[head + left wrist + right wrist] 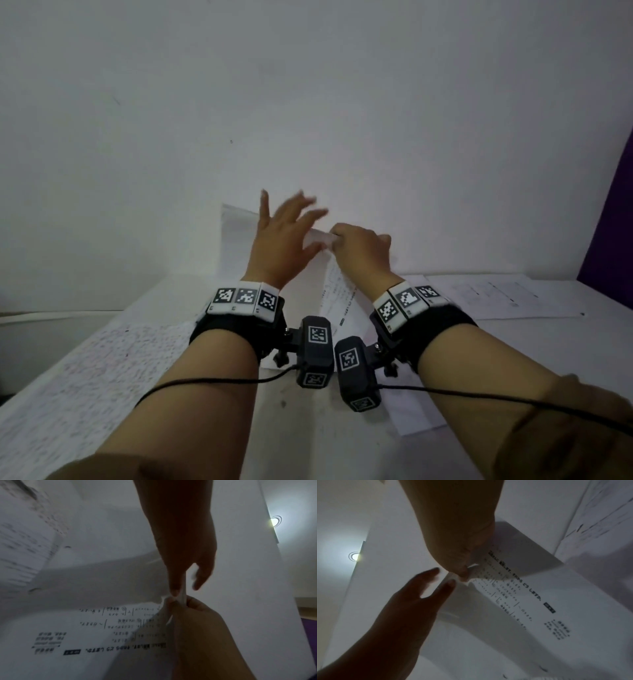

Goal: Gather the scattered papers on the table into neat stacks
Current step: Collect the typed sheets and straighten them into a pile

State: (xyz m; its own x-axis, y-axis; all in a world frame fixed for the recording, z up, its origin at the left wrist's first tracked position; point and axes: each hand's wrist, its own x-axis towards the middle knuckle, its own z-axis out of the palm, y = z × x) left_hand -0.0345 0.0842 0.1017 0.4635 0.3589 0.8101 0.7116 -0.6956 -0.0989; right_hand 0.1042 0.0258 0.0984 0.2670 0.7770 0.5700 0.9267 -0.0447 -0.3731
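Note:
My right hand pinches the top edge of a few white papers and holds them upright above the table. The front sheet carries printed text. The back sheet rises blank behind my left hand. That hand is open with its fingers spread, and its fingertips lie straight against the papers' top edge right beside the pinch of my right hand. From the right wrist view, my left hand reaches up from the lower left.
A densely printed sheet lies on the table's left side. More sheets lie at the back right, and one under my right forearm. A white wall stands close behind. A purple panel is at the far right.

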